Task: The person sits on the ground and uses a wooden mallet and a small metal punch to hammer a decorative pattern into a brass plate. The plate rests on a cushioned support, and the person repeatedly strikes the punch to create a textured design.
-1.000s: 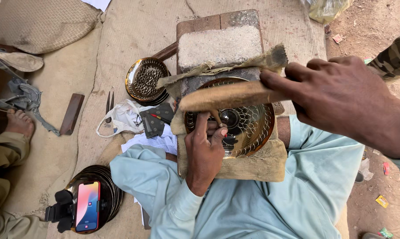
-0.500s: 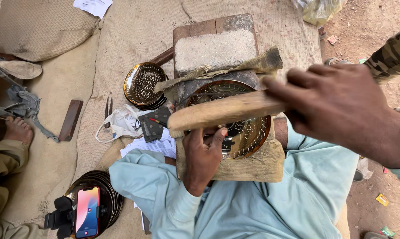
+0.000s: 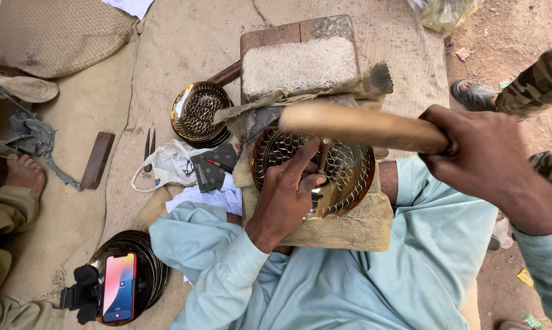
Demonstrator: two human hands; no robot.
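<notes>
A round brass plate point(image 3: 349, 177) with a pierced lattice pattern lies on a cloth-covered block over my lap. My left hand point(image 3: 286, 194) rests on the plate and pinches a small metal punch point(image 3: 322, 154) upright against it. My right hand point(image 3: 485, 159) grips the handle end of a wooden mallet point(image 3: 361, 126), which is raised level above the punch and blurred by motion. The mallet hides the plate's far rim.
A second pierced brass plate point(image 3: 196, 113) lies to the left, with scissors point(image 3: 148, 148), a white bag and small tools beside it. A stack of plates point(image 3: 148, 260) with a phone point(image 3: 118, 287) sits lower left. Another person's foot point(image 3: 24, 172) and a sandal point(image 3: 476, 95) flank the mat.
The mallet has swung up and to the right, away from the punch, and now sits higher over the plate. My left hand stays on the punch.
</notes>
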